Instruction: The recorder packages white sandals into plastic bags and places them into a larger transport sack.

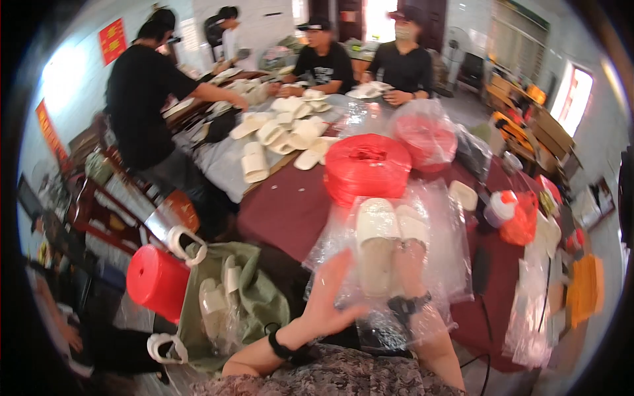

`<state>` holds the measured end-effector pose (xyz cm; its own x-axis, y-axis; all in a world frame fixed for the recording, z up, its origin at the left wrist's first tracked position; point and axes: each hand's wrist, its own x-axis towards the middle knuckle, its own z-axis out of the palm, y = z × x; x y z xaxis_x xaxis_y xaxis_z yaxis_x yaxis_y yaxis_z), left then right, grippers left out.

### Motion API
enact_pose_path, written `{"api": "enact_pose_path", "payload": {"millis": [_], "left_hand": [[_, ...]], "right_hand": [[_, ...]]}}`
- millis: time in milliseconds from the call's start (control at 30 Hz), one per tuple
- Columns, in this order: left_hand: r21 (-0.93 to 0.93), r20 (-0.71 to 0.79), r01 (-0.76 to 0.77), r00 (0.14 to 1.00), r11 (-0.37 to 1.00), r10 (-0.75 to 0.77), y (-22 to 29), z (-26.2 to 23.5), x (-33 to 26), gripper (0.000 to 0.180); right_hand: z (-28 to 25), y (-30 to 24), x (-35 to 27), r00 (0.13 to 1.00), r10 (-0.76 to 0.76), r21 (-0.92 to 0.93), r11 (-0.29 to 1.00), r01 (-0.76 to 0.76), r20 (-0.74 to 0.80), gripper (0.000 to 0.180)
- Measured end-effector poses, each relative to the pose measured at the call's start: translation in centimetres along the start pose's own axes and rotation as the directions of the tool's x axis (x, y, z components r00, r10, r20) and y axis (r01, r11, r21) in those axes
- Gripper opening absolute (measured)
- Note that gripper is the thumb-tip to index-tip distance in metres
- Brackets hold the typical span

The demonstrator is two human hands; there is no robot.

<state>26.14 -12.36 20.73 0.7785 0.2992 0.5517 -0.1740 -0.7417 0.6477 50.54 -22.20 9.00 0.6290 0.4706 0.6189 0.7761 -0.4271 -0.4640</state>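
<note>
In front of me, a pair of off-white slippers lies side by side with the toes pointing away: the left slipper (378,247) and the right slipper (411,221). Clear plastic bags (442,264) are spread beneath and around them. My right hand (411,267) is on the right slipper, gripping it, its fingertips hidden at the slipper's upper. Loose clear film covers part of that wrist. My left hand (333,294) hovers just left of the slippers, open, fingers spread and slightly blurred, holding nothing.
Beyond the slippers stand a red roll of plastic twine (366,168) and a bagged red roll (424,135). Loose slippers (290,129) pile up farther left. A green sack (247,284) holds bagged slippers beside another red roll (157,280). A bottle (500,208) stands right. Several people work around the table.
</note>
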Motion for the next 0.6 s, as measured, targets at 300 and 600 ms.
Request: {"api": "enact_pose_path", "payload": {"millis": [300,600], "left_hand": [[-0.661,0.444,0.596,0.8,0.456,-0.402,-6.0,7.0,0.6,0.078],[-0.647,0.41,0.691,0.672,0.323,-0.617,-1.1,4.5,-0.7,0.054]], "right_hand": [[-1.3,-3.9,0.0,0.839,0.528,0.671,0.576,-0.467,0.131,0.024],[-6.7,-8.6,1.9,0.871,0.042,0.527,0.782,-0.334,0.49,0.029]]}}
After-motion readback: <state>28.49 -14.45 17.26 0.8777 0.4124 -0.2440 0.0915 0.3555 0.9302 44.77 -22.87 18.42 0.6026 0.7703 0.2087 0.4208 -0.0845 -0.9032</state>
